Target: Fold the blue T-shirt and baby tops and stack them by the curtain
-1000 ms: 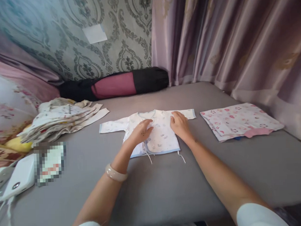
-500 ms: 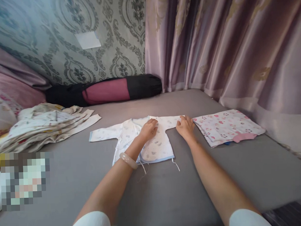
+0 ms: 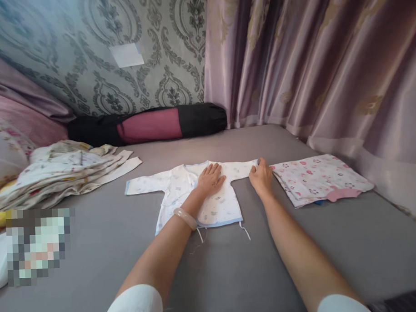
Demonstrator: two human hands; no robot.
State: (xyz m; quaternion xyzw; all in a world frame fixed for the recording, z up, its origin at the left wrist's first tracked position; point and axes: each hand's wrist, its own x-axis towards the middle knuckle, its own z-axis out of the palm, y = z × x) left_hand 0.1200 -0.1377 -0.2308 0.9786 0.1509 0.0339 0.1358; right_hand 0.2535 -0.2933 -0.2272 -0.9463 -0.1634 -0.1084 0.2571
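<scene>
Left fingers (image 3: 214,168) partly hide the white shirt (image 3: 218,205).

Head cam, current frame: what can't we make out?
All in the head view:
- Middle of the white top: covered by the left hand and left forearm.
- Whether the right hand pinches the sleeve or only touches it: hand hides the contact.
- Item at lower left: pixelated.
- White object: cut by left edge.
- Blue item: mostly under the folded cloth.
</scene>
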